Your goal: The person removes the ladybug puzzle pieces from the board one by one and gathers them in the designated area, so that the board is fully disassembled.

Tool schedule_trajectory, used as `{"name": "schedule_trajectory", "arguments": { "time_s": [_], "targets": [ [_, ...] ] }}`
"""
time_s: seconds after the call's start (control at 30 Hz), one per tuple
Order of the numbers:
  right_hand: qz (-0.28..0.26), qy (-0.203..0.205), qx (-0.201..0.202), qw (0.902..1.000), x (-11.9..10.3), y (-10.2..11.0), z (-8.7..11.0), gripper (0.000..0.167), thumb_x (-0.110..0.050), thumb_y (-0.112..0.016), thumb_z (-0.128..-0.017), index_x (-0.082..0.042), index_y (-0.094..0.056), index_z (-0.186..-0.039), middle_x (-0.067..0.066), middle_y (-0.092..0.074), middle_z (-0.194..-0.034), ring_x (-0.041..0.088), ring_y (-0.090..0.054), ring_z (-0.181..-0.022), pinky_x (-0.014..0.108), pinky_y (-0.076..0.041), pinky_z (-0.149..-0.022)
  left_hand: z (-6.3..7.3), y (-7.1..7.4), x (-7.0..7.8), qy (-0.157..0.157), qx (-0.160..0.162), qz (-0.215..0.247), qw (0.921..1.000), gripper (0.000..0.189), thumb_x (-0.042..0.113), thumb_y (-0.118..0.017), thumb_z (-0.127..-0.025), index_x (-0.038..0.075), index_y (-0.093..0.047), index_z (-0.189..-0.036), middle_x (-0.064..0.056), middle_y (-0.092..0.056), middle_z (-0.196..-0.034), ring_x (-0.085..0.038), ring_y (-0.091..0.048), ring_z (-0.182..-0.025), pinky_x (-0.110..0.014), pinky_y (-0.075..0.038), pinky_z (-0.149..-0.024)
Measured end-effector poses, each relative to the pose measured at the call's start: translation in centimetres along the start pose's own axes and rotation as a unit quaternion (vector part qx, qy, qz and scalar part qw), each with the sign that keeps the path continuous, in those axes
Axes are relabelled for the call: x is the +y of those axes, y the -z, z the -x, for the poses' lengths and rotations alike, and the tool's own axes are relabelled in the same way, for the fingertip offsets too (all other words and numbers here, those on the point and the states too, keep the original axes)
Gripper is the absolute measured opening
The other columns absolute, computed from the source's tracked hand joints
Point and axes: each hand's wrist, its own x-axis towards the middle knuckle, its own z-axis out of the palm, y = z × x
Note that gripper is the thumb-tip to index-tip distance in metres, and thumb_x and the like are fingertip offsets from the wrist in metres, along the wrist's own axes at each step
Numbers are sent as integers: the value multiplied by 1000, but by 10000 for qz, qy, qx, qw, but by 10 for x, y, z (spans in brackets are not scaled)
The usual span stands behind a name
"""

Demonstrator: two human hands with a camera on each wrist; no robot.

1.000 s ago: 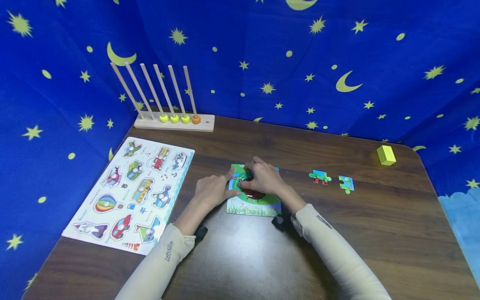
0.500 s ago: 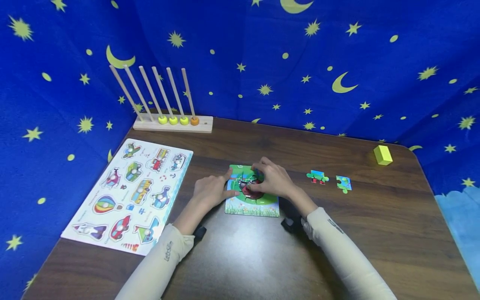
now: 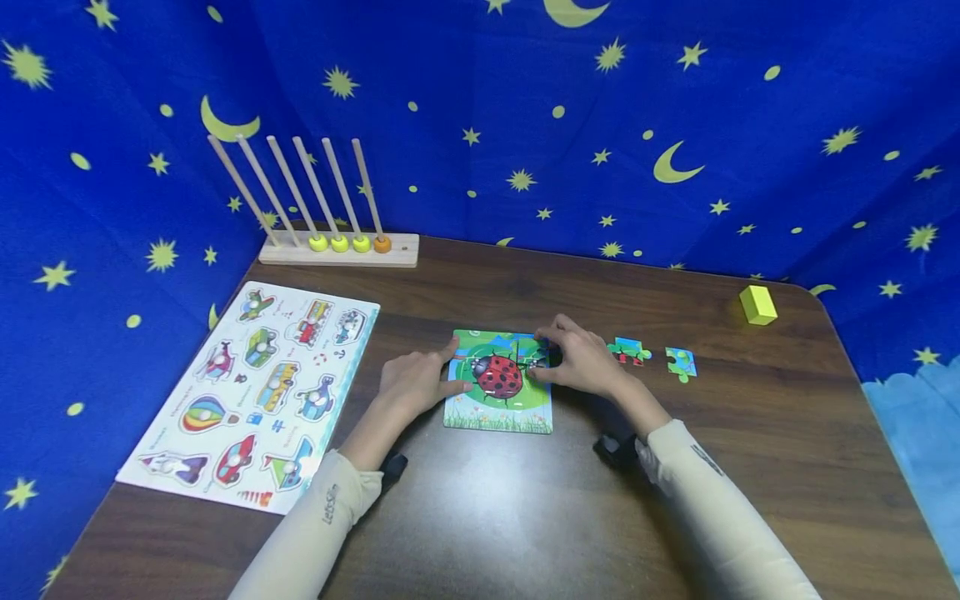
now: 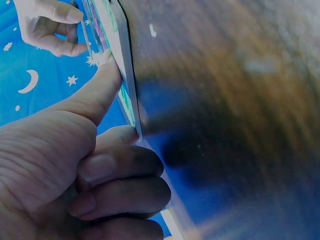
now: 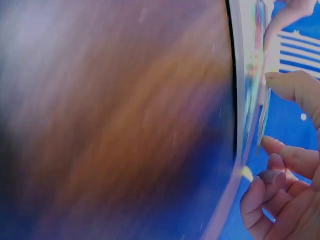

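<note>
A small square puzzle board (image 3: 495, 419) with a red ladybug picture lies flat on the table. My left hand (image 3: 411, 382) holds its left side, the thumb (image 4: 100, 87) on the face and another finger at the edge. Over the board's right side, my right hand (image 3: 583, 358) pinches a thin jigsaw piece (image 5: 264, 117) between thumb and finger. The right wrist view shows that piece raised off the board, its face seen edge-on. Two loose jigsaw pieces lie right of the right hand: one with red and green (image 3: 628, 352), one mostly blue (image 3: 681, 363).
A white vehicle peg puzzle (image 3: 255, 392) lies at the left. Behind it stands a wooden peg rack (image 3: 337, 255) with yellow and orange beads. A yellow block (image 3: 758, 305) sits near the far right corner. A blue starry curtain (image 3: 450, 125) hangs behind the wooden table (image 3: 480, 517).
My right hand has moved right across the board, carrying the pinched jigsaw piece and uncovering the ladybug picture. The left hand stays on the board's left side. The head view has shifted slightly.
</note>
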Motion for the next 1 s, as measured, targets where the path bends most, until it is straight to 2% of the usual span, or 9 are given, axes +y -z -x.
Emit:
{"name": "schedule_trajectory", "arguments": {
  "time_s": [0.3,0.53,0.73,1.0],
  "targets": [
    [357,-150,-49,9992,26,17,11,62,-39,-81,-80,-7,-64,-130,6,-51,-103,17,-44,-74,30,-32,-58,0,-1,0,9,31,23,10000,87,64,-66,-85,29,-31,-156,0,-40,-55,-12,-24,-51,-28,-23,-47],
    [428,-342,-43,9985,41,25,16,60,-38,-80,-80,-9,-64,-130,8,-53,-106,19,-48,-77,30,-37,-57,0,0,1,16,-22,-10,10000,86,65,-65,-85,29,-31,-156,-4,-46,-58,-13,-26,-51,-29,-25,-47],
    [514,-484,-119,9974,49,27,16,60,-39,-80,-80,-9,-63,-130,8,-53,-105,19,-49,-76,30,-38,-56,0,0,1,6,-18,68,10000,86,64,-66,-85,28,-31,-156,-1,-39,-56,-13,-26,-50,-28,-22,-47],
    [398,-624,-281,9969,53,28,17,61,-38,-79,-82,-8,-62,-132,9,-54,-104,21,-49,-79,31,-38,-61,0,1,1,6,-31,50,10000,87,65,-65,-85,29,-30,-156,-1,-39,-57,-13,-27,-51,-29,-24,-48]
  ]
}}
